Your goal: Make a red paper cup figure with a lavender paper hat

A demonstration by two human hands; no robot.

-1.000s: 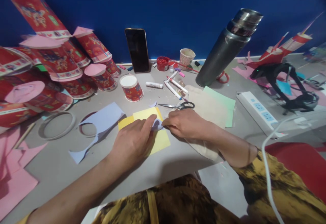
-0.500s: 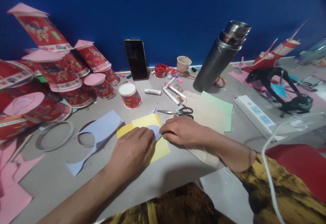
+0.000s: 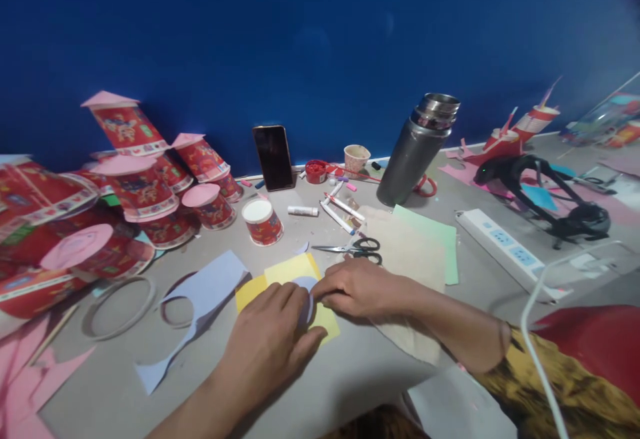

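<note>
Above the overlapping yellow paper sheets (image 3: pixel 294 267) on the grey tabletop (image 3: pixel 210 386), both bare hands meet at a small rounded piece of lavender paper (image 3: pixel 304 282). The left hand (image 3: pixel 280 327) lies across its left part, back up, fingers together and bent down, the thumb spread toward the near side; whether those fingers pinch or only press, I cannot tell, as the hand hides them. The right hand (image 3: pixel 357 288) has a narrow grip — thumb and forefinger close together on the right edge of the piece.

Just beyond the right hand lie open metal scissors with black handles (image 3: pixel 367 245), blades pointing left. Its wrist and forearm cross a crumpled beige cloth (image 3: pixel 400 242), which partly covers a pale green paper sheet (image 3: pixel 445 252). Left of the yellow sheets, a larger lavender sheet with a curved cut-out (image 3: pixel 216 287) overlaps a thin ring (image 3: pixel 163 309), with a wider grey ring (image 3: pixel 151 292) farther left.

Farther back stand a red patterned paper cup with a white top (image 3: pixel 263 223), a white capped tube (image 3: pixel 303 211) lying flat, white markers (image 3: pixel 339 217) in a loose heap, an upright dark phone (image 3: pixel 273 159) and a tilted-looking dark grey metal flask (image 3: pixel 413 159). Red cups topped with pink paper (image 3: pixel 145 189) are stacked at the far left — a white power strip (image 3: pixel 510 252) lies to the right.
</note>
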